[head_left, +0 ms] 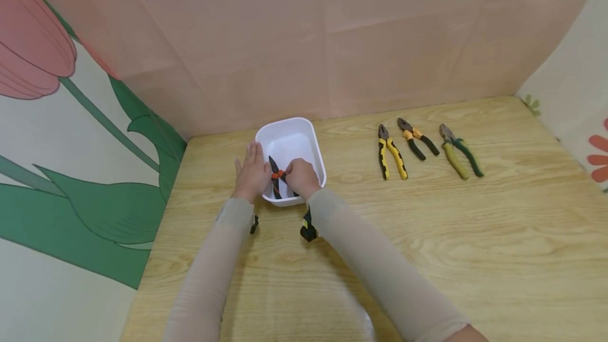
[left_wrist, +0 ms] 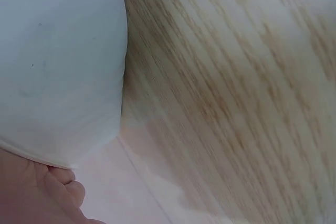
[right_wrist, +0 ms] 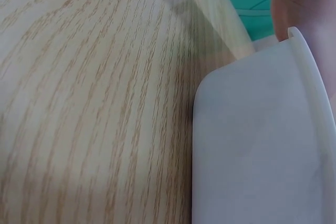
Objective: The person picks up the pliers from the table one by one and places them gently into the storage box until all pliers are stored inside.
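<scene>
A white plastic basin sits on the table near the back. Inside it lies a pair of pliers with a dark pointed nose and orange and black handles. My right hand reaches into the basin and grips one handle of these pliers with curled fingers. My left hand rests on the basin's left rim, its fingers straight and pointing away from me. In the left wrist view the basin's outer wall shows with left fingertips at its edge. The right wrist view shows the outer wall too; the pliers are hidden there.
To the right on the wooden table lie yellow-and-black pliers, orange-and-black pliers and green-handled pliers. A pink cloth hangs behind the table. On the left stands a wall with a painted tulip.
</scene>
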Demonstrator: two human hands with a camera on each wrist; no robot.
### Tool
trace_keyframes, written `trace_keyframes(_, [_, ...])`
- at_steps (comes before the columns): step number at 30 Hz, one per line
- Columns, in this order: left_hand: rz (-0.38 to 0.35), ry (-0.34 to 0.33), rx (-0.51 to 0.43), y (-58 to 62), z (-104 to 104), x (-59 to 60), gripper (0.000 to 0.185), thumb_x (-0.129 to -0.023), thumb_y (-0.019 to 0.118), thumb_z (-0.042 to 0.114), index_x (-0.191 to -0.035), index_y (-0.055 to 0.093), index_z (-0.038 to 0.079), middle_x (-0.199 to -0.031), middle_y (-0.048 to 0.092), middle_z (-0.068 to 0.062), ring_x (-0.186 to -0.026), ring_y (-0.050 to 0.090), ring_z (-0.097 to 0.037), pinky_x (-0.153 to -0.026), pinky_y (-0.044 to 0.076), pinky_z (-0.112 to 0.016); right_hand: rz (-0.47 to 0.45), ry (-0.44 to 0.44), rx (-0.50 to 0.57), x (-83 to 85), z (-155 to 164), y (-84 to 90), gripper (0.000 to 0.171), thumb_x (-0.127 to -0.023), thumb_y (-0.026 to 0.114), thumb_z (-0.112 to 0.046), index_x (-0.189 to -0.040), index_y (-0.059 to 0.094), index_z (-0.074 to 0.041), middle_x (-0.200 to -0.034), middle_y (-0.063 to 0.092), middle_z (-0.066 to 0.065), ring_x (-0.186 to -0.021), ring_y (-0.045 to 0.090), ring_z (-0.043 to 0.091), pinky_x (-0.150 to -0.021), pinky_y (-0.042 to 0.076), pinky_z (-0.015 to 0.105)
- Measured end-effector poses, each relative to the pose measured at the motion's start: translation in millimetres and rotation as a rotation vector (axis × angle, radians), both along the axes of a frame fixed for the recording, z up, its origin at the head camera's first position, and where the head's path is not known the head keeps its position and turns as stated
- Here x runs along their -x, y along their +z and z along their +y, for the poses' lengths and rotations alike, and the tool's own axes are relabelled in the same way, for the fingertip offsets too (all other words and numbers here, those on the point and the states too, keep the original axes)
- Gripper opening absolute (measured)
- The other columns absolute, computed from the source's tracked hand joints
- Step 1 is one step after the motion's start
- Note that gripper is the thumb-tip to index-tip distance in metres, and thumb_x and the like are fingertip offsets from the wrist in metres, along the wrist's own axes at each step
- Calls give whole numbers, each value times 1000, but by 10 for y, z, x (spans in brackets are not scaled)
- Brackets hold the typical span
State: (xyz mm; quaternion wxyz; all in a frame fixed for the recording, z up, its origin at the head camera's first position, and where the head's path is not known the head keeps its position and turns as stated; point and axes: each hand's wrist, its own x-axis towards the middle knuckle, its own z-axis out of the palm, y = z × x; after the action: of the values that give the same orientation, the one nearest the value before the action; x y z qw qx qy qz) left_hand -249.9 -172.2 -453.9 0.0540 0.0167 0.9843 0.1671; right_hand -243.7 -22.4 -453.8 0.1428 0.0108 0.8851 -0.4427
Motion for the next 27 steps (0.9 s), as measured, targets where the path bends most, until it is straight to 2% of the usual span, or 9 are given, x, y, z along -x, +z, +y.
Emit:
trace_keyframes(8, [-4, 1, 9, 27, 21, -29, 67, -109, 30, 33, -162, 4, 1, -170, -1, -14, -156, -1, -30, -122, -1, -62, 23, -22, 0, -38, -15, 27, 7, -94, 63, -5, -95, 70, -2, -92, 69, 10, -81, 63, 21, -67, 51, 29])
trace_keyframes(13, [13, 0, -1, 18, 24, -26, 67, -109, 31, 33, -161, 5, 1, -170, 0, -15, -156, -1, -30, -123, 0, -62, 69, -14, -9, -56, -13, 43, 8, -95, 62, -9, -95, 67, -2, -90, 68, 10, -80, 62, 23, -68, 51, 32])
trace_keyframes(20, [21, -2, -17, 21, 33, -25, 66, -109, 31, 31, -161, 6, 0, -170, 0, -15, -156, 0, -31, -122, 1, -63, 228, 21, -35, -66, -30, 1, 15, -93, 62, -8, -105, 68, 0, -96, 68, 12, -87, 63, 25, -81, 54, 38])
trace_keyframes(27, [39, -2, -28, 19, 27, -32, 66, -109, 33, 30, -161, 9, -2, -170, 4, -17, -156, 2, -31, -122, 5, -64, 351, 1, -16, -110, -25, 30, 21, -93, 59, -6, -112, 67, -1, -98, 65, 12, -85, 61, 25, -77, 54, 38])
